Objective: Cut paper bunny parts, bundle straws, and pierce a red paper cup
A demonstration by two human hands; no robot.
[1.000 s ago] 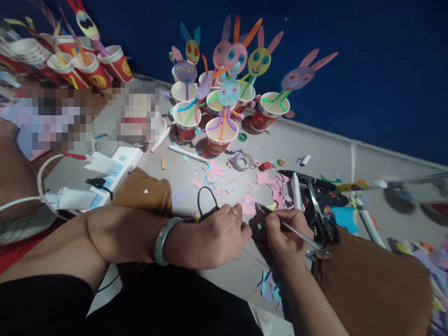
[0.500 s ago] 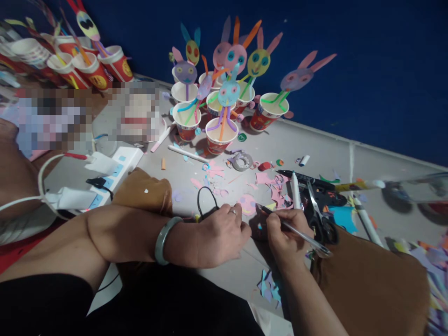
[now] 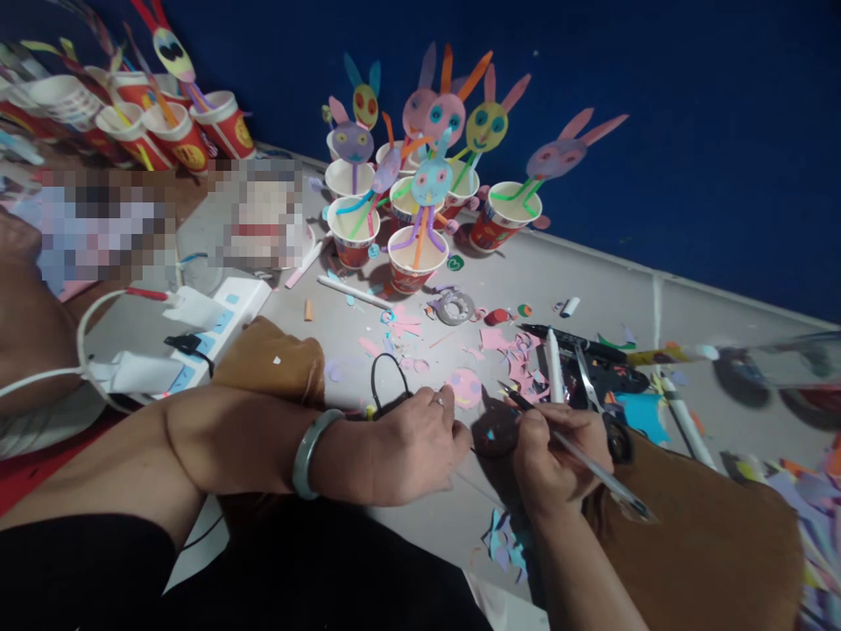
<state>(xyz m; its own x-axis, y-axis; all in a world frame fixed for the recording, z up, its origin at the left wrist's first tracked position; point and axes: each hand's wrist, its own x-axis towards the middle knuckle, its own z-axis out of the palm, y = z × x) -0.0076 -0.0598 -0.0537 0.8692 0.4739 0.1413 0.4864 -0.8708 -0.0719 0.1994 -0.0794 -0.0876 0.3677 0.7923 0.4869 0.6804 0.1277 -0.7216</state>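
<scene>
My left hand (image 3: 420,445), with a jade-coloured bangle (image 3: 308,451) at its wrist, rests on the grey table with fingers curled together. Its fingertips, partly hidden, press on the left edge of a small pink paper disc (image 3: 466,388) with two purple spots. My right hand (image 3: 561,456) is closed around a pen (image 3: 582,451) with a clear barrel. The pen's dark tip points at the disc from the right, apart from it. A thin black loop (image 3: 387,358) stands behind my left hand.
Paper cups with rabbit-faced figures (image 3: 417,254) stand at the back by the blue wall. Pink scraps (image 3: 519,364), a roll of tape (image 3: 455,307), scissors (image 3: 591,386) and markers (image 3: 555,364) lie around. Left are a power strip (image 3: 229,307) and another person's arm (image 3: 32,333).
My right hand has drawn back to the right and slightly down with the pen, so its tip is farther from the pink disc. The left hand has stayed nearly still.
</scene>
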